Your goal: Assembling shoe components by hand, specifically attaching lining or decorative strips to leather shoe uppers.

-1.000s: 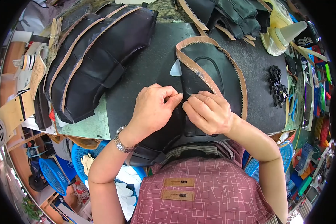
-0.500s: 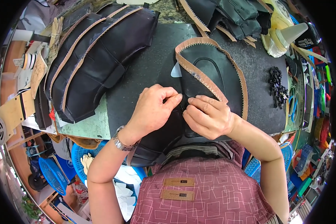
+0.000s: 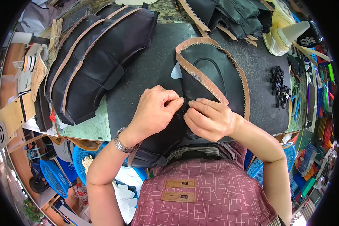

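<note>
A black leather boot upper (image 3: pixel 209 67) lies spread on the dark work mat, its tan zigzag-stitched edging looping at the far end. Against a dark seam in its middle, my left hand (image 3: pixel 156 109) is closed, thumb and forefinger pinched together. My right hand (image 3: pixel 207 118) is closed just beside it, with curled fingers and the thumb side toward the left hand's fingertips. The exact bit they pinch is dark and mostly hidden by the fingers. A small pale pointed piece (image 3: pixel 176 71) sticks out by the seam, beyond my hands.
Overlapping black uppers (image 3: pixel 101 67) with tan edging are laid out at the left. More black leather pieces (image 3: pixel 237 19) are heaped at the back. On the right are a pile of small black parts (image 3: pixel 279 86), blue-handled scissors (image 3: pixel 295 107) and a cone-tipped container (image 3: pixel 284 37). Blue baskets (image 3: pixel 54 177) stand below.
My hands stay at the same seam, with only slight shifts of the right fingers. Nothing was let go.
</note>
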Demonstrator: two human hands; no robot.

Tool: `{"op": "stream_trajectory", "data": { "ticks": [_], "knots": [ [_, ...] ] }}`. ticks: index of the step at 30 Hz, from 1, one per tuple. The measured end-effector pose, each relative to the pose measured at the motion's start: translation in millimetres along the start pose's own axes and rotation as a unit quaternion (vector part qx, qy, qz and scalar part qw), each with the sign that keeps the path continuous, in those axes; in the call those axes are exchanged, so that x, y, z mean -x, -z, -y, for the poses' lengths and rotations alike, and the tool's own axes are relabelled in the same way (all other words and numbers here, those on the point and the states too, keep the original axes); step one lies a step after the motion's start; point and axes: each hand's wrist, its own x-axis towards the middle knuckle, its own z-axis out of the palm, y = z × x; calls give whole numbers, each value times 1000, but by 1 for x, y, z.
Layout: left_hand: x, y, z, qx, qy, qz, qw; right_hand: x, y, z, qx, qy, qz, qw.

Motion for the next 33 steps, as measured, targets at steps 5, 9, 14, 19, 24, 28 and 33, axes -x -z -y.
{"op": "stream_trajectory", "data": {
  "ticks": [5,9,14,19,24,28,33],
  "knots": [
    [1,1,2,33,19,7,999,1,1,1,-4,7,9,1000],
    [0,5,1,32,51,46,997,1,1,1,-1,7,14,1000],
    [4,-5,-4,-30,-22,-8,999,-3,5,-1,-32,-22,51,998],
    [4,-4,11,-29,-173,-138,975,-15,30,38,-69,-3,172,983],
    [3,-6,24,-63,-180,-149,970,1,23,30,-252,-285,100,919],
    [-9,4,36,159,-94,-110,977,3,31,20,-271,-411,100,865],
    [-7,26,9,266,150,-107,946,5,32,21,-257,-404,98,872]
  ]
}}
